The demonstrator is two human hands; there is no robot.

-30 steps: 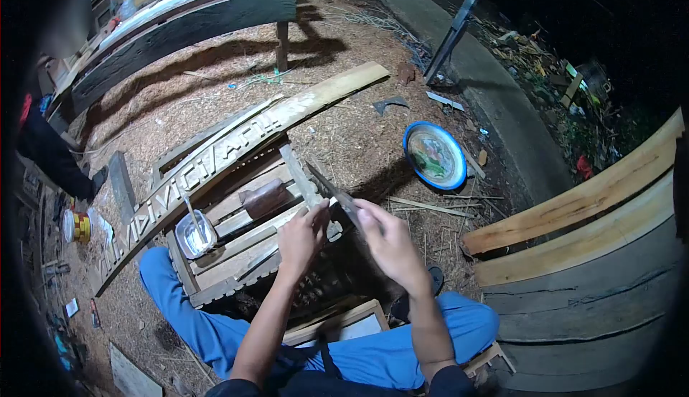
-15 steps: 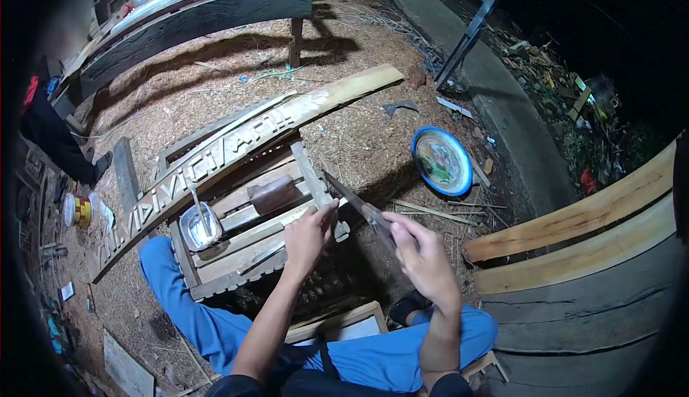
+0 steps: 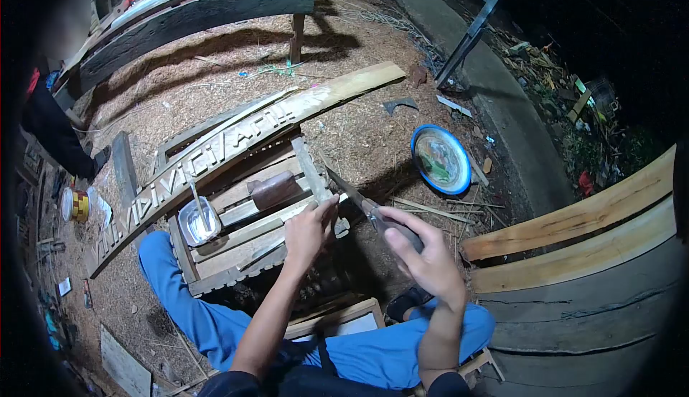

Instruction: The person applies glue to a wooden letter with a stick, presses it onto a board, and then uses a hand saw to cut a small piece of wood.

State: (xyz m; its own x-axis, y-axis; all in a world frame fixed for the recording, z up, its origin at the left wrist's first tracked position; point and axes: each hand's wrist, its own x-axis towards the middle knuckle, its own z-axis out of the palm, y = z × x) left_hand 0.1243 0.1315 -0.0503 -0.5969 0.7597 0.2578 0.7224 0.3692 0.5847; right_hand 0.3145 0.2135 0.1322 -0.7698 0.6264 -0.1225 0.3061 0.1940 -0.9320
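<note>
My right hand (image 3: 428,257) is closed around the dark handle of a long knife (image 3: 352,192), its blade pointing up and to the left. Beside the blade, my left hand (image 3: 308,232) is closed at the corner of a low slatted wooden table (image 3: 308,167); what its fingers pinch is mostly hidden. On the slats lies a dark brown wooden mallet-like block (image 3: 274,190). A clear square tub (image 3: 199,222) with a brush-like stick in it stands to the left. Across the table's far side rests a curved board (image 3: 337,95) with raised letters.
Curved planks (image 3: 574,214) lie at the right. A blue-rimmed basin (image 3: 441,159) sits on ground strewn with shavings. Behind is a long bench (image 3: 201,20), with a post (image 3: 477,27) to its right. Another person's leg (image 3: 61,135) and a yellow-banded bucket (image 3: 75,204) are at the left.
My right hand has turned slightly with the knife, its thumb and fingers moving a little to the left along the handle. My left hand stays nearly in place.
</note>
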